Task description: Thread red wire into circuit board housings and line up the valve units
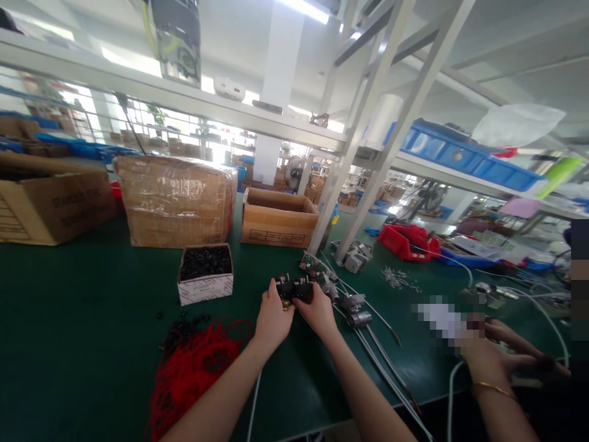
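Note:
My left hand [275, 312] is closed around a black part with metal pins [285, 287]. Close against it, a similar black part [301, 288] sits in the closed fingers of my right hand [317, 307]; whether the two are joined I cannot tell. A small brass-coloured piece [286, 304] shows below them, by my left fingers. Just beyond my right hand lie green circuit boards [313, 265] and grey cable fittings [359, 318] on white cables. To the left are a heap of red wires [196, 368] and a small box of black pieces [205, 290].
Cardboard boxes [177, 202] stand along the back of the green table [92, 325]. Metal shelf posts [338, 190] rise behind the boards. Red bins [405, 242] and small metal pieces [398, 278] lie to the right, where a co-worker's hands [488, 356] are.

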Tool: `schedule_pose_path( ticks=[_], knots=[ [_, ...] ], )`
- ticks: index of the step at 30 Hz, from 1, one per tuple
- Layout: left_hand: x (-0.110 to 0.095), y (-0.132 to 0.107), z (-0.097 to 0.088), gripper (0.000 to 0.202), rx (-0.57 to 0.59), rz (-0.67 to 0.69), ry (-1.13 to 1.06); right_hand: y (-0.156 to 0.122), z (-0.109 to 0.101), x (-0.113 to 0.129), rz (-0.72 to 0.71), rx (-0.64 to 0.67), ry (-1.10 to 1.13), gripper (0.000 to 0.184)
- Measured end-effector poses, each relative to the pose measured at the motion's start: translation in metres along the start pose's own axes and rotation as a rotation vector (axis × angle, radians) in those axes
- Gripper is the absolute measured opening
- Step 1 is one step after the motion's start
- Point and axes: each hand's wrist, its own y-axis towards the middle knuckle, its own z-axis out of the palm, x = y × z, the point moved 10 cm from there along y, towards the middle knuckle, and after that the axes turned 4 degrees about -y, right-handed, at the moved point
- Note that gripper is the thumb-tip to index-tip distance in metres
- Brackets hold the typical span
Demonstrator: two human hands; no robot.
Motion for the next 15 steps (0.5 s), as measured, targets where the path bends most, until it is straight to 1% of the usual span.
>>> schedule_pose_path(
  ticks=[3, 7, 12, 15],
  knots=[
    [-0.001, 0.015, -0.005, 0.070, 0.010, -0.022, 0.108, 0.006, 0.003, 0.001, 0.044, -0.014, -0.045, 0.038],
    [-0.001, 0.024, -0.006, 0.061, 0.042, -0.003, 0.197, 0.019, 0.001, -0.004, 0.100, -0.024, -0.112, 0.033],
    [-0.005, 0.035, -0.002, 0.044, 0.060, 0.005, 0.207, 0.028, 0.003, -0.002, 0.062, 0.000, -0.117, 0.029],
    [-0.007, 0.041, 0.000, 0.040, 0.063, -0.005, 0.193, 0.028, 0.006, 0.000, 0.060, 0.001, -0.122, 0.023]
  ],
)
